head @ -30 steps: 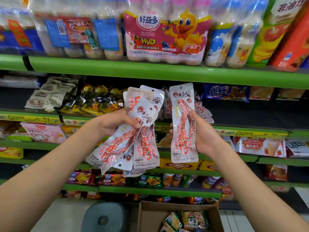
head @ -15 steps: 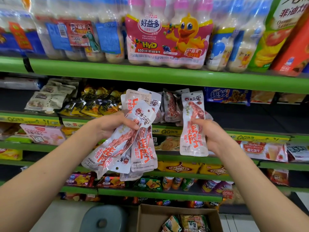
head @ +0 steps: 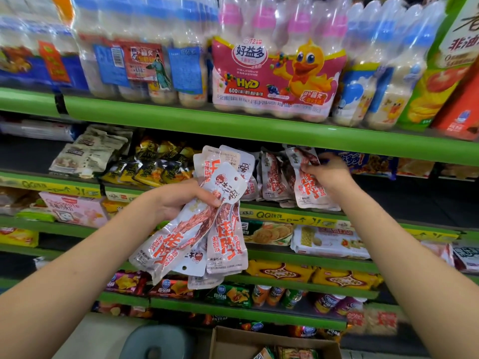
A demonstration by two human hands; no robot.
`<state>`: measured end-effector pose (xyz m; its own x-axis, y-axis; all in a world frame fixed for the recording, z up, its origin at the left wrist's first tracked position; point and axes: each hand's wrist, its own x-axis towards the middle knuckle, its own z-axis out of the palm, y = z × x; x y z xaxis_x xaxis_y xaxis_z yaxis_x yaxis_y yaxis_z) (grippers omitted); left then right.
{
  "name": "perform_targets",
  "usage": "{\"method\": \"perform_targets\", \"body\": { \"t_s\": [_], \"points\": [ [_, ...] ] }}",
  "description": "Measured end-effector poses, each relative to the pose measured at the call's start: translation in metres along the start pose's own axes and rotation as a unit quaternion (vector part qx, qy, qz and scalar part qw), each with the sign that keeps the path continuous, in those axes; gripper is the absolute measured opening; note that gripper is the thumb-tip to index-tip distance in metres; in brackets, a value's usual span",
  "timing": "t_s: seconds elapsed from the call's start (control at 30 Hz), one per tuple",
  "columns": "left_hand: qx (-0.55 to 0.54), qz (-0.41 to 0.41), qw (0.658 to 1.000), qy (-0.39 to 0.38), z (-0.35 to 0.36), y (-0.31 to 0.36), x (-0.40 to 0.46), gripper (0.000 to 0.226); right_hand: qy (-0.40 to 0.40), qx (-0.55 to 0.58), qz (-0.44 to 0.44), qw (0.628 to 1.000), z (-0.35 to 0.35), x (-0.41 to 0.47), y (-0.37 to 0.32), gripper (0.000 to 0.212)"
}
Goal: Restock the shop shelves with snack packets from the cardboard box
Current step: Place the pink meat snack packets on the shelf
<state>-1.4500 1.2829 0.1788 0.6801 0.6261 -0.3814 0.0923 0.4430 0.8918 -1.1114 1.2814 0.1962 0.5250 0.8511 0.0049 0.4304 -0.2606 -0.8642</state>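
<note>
A single white-and-red snack packet [head: 309, 181] leans at the front edge of the second shelf [head: 375, 216], against a row of like packets [head: 272, 177], pinched by the right hand [head: 328, 173]. The left hand [head: 178, 200] grips a fanned bunch of packets [head: 204, 229] before that edge. The cardboard box [head: 233, 340] sits below.

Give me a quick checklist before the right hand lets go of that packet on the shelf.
1. Right hand holds the single packet: ok.
2. Packet is at the matching row of packets on the shelf: ok.
3. Packet fully seated on the shelf ledge: cannot tell, its lower edge overhangs the front.
4. Left hand grips the spare bundle firmly: ok.
5. Bare shelf to the right of the row: ok.
6. Cardboard box within view below: ok.
</note>
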Motion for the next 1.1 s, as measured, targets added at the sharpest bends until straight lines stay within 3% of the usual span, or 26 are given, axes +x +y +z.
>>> {"method": "perform_targets", "body": {
  "t_s": [0.13,0.23,0.33,0.43,0.57,0.67,0.77,0.93,1.1],
  "points": [
    [0.011,-0.005,1.0,0.017,0.003,0.003,0.003,0.062,0.001,-0.183,-0.053,0.982,0.024,0.011,-0.018,0.054],
    [0.012,-0.013,1.0,0.016,0.005,0.004,0.004,0.057,-0.016,-0.224,-0.089,0.97,0.037,0.011,-0.022,0.035],
    [0.036,-0.01,0.997,0.066,0.005,0.004,0.005,0.084,-0.069,-0.276,-0.068,0.956,0.042,0.008,-0.015,0.037],
    [0.046,-0.002,0.995,0.088,0.003,0.003,0.009,0.111,-0.06,-0.303,-0.078,0.948,0.039,0.004,-0.009,0.044],
    [0.043,0.01,0.995,0.091,0.006,0.003,0.014,0.114,-0.016,-0.329,-0.119,0.937,0.028,-0.012,-0.011,0.034],
    [0.028,0.012,0.998,0.052,0.011,0.001,0.018,0.084,-0.022,-0.23,-0.211,0.95,0.025,-0.044,-0.012,0.019],
    [0.021,0.02,1.0,0.009,0.017,0.001,0.021,0.055,-0.13,-0.136,-0.248,0.95,0.027,-0.087,-0.015,0.007],
    [0.032,0.037,0.999,-0.002,0.033,-0.001,0.025,0.048,-0.244,0.065,-0.162,0.954,0.038,-0.129,-0.022,0.041],
    [-0.023,0.039,0.999,0.002,0.045,-0.008,0.028,0.034,-0.239,0.109,-0.125,0.957,0.047,-0.138,-0.015,0.009]
  ]
}}
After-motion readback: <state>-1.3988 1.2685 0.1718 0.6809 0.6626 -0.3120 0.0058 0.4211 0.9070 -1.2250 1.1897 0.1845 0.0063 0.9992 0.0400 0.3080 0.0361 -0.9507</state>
